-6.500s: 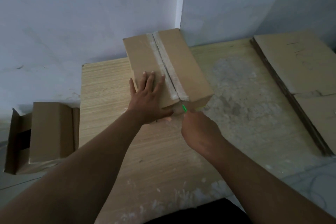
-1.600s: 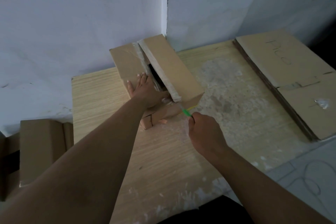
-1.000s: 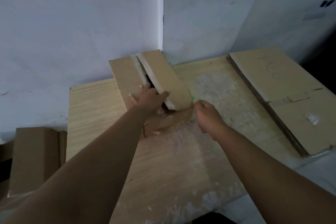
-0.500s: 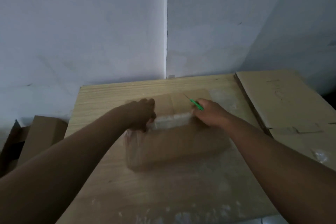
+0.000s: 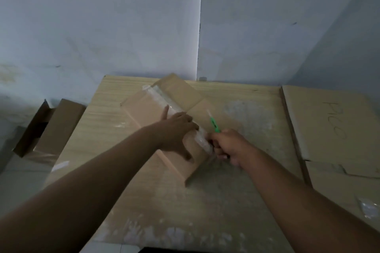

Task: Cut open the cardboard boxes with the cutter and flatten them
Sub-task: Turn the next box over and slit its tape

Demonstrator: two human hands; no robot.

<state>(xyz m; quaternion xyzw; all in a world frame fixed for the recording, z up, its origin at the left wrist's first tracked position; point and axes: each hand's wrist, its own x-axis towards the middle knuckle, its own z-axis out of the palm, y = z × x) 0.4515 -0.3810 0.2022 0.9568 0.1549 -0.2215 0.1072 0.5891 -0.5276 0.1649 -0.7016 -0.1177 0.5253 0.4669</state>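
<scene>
Box slantwise at mid-table, taped seam on top, running far-left to near-right. L hand flat on the top panel just beside seam, fingers straight and spread, pressing down, not gripping. R hand fisted round green cutter at seam's near end, blade tilted up and away from the body. Looks clear of the cardboard, but too blurred to call contact w/ tape. Far-right side of box seems skewed or part-folded; can't tell for sure. Step in hand, prob.: lining up to slit this taped face, w/ tape here apparently uncut. Next move calls for blade tip lowered onto the near end of the tape, then a shallow draw along the seam. Calls also for the steadying palm kept to one side of the line, fingers out of the blade's path, since these sit v. close to the tape now. Flattening to follow once flaps are free. Just right of the table: stack of flat cardboard, scrawled lettering on top sheet. Left, lower down: another box, one end gaping. Behind: bare wall corner.
</scene>
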